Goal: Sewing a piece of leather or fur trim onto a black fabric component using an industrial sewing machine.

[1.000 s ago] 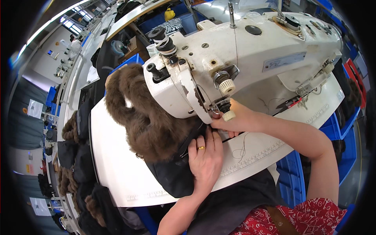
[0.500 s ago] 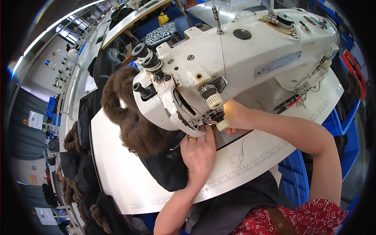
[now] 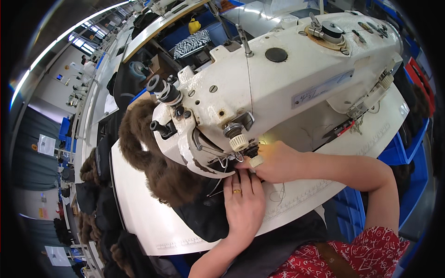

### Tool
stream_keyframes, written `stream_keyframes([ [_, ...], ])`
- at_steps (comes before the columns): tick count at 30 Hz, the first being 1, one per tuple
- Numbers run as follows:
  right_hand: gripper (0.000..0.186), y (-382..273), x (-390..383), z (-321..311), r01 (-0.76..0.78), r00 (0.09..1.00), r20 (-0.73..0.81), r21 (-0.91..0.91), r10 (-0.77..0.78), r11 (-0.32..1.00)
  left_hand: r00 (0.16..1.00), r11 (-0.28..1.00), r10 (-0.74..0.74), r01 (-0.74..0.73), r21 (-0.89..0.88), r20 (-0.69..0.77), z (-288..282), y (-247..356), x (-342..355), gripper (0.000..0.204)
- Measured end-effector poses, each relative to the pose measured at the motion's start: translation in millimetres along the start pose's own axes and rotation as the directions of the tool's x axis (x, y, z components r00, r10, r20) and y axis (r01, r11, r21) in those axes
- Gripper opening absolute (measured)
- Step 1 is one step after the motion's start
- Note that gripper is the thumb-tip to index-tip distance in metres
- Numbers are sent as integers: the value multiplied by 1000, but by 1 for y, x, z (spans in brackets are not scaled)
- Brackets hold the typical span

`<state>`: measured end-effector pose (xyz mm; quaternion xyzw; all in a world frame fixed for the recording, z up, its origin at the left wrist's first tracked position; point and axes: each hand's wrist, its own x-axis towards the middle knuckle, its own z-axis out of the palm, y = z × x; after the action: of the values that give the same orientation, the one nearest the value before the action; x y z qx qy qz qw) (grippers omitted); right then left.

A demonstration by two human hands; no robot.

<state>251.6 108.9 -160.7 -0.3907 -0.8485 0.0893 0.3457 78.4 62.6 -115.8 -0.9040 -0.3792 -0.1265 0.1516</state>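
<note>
A black fabric piece with brown fur trim and a metal zipper lies under the head of a white sewing machine. My left hand, with a ring on one finger, rests flat on the fabric's right edge. Its fingers are stretched toward the needle area. My right hand is just right of the needle area, close to the left fingertips. Its fingers are bent, and one reaches in under the machine head. The thread tension knob and nearby parts hide the needle and what the right fingers grip.
Red-handled thread snips lie on the machine bed beneath the arm. A loose thread lies by the ruler-marked table edge. Blue bins stand at the right. More black, fur-trimmed pieces are heaped at the left.
My right hand has come left and nearer, up beside my left fingertips. My left hand has shifted slightly nearer and right, its fingers straighter. The view has shifted a little.
</note>
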Motion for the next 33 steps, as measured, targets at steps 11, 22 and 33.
stream_keyframes([
  [11,32,-2,-2,-23,258,955,178,-105,-237,960,795,855,509,-510,-91,331,-68,-88,37,22],
  [22,34,-7,-7,-14,211,971,142,-147,-191,966,962,965,171,-121,-231,211,-24,-102,32,20],
  [33,24,-10,-10,-24,213,976,77,-176,-202,961,957,939,210,-141,-314,199,-18,-88,23,25],
])
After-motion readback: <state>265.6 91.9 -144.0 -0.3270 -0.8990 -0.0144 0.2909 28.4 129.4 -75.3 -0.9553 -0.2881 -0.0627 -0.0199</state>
